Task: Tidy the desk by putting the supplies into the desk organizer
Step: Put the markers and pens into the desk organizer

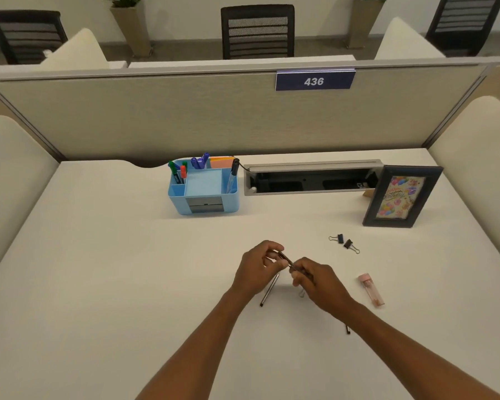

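White desk (127, 269) fills most of the view, with a tan wall panel (185, 116) standing at its far edge. On the panel hangs a blue sign (314, 81) that says 436. Black chairs (257, 31) sit behind the panel.

At the back of the desk is a long grey cable box (312, 177) with its lid up. Just right of it leans a dark picture frame (401, 196) with a bright birthday card inside.

Left of the cable box stands the blue desk organizer (203, 187). Colored markers (179, 171) stick up in its left and back parts, a clear pen (232, 176) stands in its right part, and orange paper sits at the back. Its middle tray looks bare.

Both arms reach in from the bottom. The left hand (259, 268) and the right hand (318, 280) meet in the middle of the desk. Their fingers are curled and pinch a thin dark pen (289, 263) between them, one hand at each end, up above the desk.

Under the left hand lies another pen (269, 293) on the desk. A small pink tube (371, 289) lies to the right of the hands. Two black binder clips (344, 242) lie side by side, farther back and near the frame. A tiny dark tip (347, 330) pokes out beside the right arm; I cannot tell what it is.
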The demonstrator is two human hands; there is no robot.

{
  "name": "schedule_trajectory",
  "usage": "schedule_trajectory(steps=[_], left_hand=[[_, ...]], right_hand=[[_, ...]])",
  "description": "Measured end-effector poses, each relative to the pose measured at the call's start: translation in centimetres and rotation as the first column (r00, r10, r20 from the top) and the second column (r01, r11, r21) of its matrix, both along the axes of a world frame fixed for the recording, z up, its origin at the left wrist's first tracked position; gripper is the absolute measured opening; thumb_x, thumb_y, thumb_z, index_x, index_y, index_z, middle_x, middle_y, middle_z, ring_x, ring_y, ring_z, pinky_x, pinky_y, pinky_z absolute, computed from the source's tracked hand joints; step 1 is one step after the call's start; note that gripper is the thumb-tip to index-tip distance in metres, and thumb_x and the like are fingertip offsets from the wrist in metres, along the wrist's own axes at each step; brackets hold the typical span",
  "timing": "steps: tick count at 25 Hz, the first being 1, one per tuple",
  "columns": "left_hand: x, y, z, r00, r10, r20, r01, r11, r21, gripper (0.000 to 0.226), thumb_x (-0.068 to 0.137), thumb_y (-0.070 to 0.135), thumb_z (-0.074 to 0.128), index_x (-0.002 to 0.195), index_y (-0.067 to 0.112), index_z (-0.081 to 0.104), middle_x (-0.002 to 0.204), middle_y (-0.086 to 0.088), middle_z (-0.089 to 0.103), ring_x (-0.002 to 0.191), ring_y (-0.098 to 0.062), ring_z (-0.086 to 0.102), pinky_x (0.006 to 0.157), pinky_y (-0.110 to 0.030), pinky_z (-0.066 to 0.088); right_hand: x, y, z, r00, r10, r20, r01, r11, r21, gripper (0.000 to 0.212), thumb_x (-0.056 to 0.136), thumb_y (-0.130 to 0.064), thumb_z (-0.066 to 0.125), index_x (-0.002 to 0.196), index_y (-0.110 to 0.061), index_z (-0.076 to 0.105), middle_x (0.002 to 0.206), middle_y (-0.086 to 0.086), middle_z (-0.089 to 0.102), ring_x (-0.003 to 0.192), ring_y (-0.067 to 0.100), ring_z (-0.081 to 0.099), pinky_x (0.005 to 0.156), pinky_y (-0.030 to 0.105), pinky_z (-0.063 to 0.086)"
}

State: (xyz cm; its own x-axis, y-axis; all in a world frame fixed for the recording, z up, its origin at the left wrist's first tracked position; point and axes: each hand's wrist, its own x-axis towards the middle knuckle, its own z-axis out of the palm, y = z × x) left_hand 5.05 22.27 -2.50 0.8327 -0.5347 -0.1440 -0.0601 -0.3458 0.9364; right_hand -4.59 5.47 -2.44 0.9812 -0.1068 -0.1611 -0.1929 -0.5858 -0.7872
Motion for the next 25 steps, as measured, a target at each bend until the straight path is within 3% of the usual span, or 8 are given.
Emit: schedule_trajectory(steps=[3,6,10,13,17,19,22,25], left_hand=[[1.3,0.7,1.0,0.968,0.158,-0.195,-0.19,0.969,-0.157,0.015,0.085,0.021,0.072,0.1,0.018,0.069,0.084,-0.004,0.072,0.074,-0.021,0.069,0.062,-0.028,0.055],[3.8,1.4,2.1,0.95,0.25,-0.186,-0.282,0.944,-0.171,0.011,0.089,0.021,0.068,0.096,0.013,0.071,0.083,-0.002,0.074,0.075,-0.014,0.069,0.064,-0.027,0.055],[8.5,2.4,3.4,0.935,0.355,-0.013,-0.354,0.928,-0.114,0.018,0.088,0.029,0.069,0.099,0.015,0.071,0.086,0.004,0.073,0.076,-0.01,0.068,0.07,-0.024,0.057],[11.5,2.9,4.4,0.934,0.3,0.196,-0.307,0.952,0.005,0.024,0.088,0.036,0.066,0.103,0.018,0.071,0.088,0.009,0.071,0.077,0.001,0.062,0.069,-0.008,0.046],[14.1,3.2,5.2,0.877,0.304,0.373,-0.341,0.939,0.036,0.024,0.088,0.032,0.067,0.103,0.014,0.073,0.091,0.0,0.073,0.074,-0.003,0.058,0.069,-0.004,0.038],[15.1,3.4,5.3,0.86,0.297,0.414,-0.341,0.939,0.034,0.027,0.088,0.034,0.067,0.104,0.014,0.073,0.093,-0.001,0.073,0.077,-0.005,0.059,0.071,-0.007,0.042],[16.4,3.9,4.9,0.85,0.303,0.431,-0.34,0.94,0.009,0.029,0.091,0.037,0.063,0.109,0.016,0.07,0.104,0.0,0.071,0.09,-0.008,0.062,0.08,-0.024,0.055],[17.0,4.7,3.8,0.867,0.344,0.361,-0.416,0.898,0.145,0.031,0.096,0.028,0.058,0.125,0.017,0.061,0.13,-0.002,0.06,0.118,-0.015,0.055,0.1,-0.032,0.046]], right_hand=[[3.5,2.0,1.1,0.998,-0.016,0.057,0.015,1.0,0.01,0.007,0.095,-0.019,0.056,0.091,-0.019,0.062,0.075,-0.008,0.07,0.069,0.007,0.064,0.065,0.026,0.05],[7.3,3.4,1.9,0.994,-0.014,0.111,0.015,1.0,-0.008,0.01,0.095,-0.025,0.056,0.094,-0.019,0.065,0.082,-0.009,0.07,0.076,0.008,0.064,0.07,0.031,0.052],[13.1,4.7,4.2,0.966,-0.069,0.251,0.082,0.996,-0.042,0.022,0.097,-0.035,0.054,0.107,-0.018,0.064,0.099,-0.007,0.066,0.091,0.008,0.059,0.077,0.026,0.051],[17.4,5.6,6.6,0.955,-0.065,0.288,0.072,0.997,-0.011,0.022,0.094,-0.031,0.061,0.109,-0.015,0.065,0.098,-0.006,0.066,0.089,0.007,0.062,0.075,0.017,0.052],[21.1,6.2,7.9,0.943,-0.019,0.333,0.048,0.996,-0.078,0.017,0.09,-0.026,0.067,0.101,-0.014,0.07,0.095,-0.001,0.068,0.085,0.01,0.064,0.077,0.02,0.054],[22.2,6.2,8.2,0.938,0.009,0.346,0.026,0.995,-0.098,0.015,0.089,-0.024,0.068,0.1,-0.013,0.07,0.094,0.0,0.068,0.083,0.01,0.064,0.075,0.018,0.053],[23.5,5.8,8.7,0.918,-0.057,0.392,0.073,0.997,-0.026,0.009,0.09,-0.019,0.067,0.096,-0.013,0.068,0.087,-0.003,0.069,0.078,0.006,0.064,0.071,0.013,0.051],[24.7,5.1,9.3,0.86,-0.224,0.459,0.218,0.974,0.068,0.007,0.089,-0.019,0.065,0.093,-0.014,0.067,0.082,-0.005,0.069,0.076,0.005,0.064,0.069,0.015,0.052]])
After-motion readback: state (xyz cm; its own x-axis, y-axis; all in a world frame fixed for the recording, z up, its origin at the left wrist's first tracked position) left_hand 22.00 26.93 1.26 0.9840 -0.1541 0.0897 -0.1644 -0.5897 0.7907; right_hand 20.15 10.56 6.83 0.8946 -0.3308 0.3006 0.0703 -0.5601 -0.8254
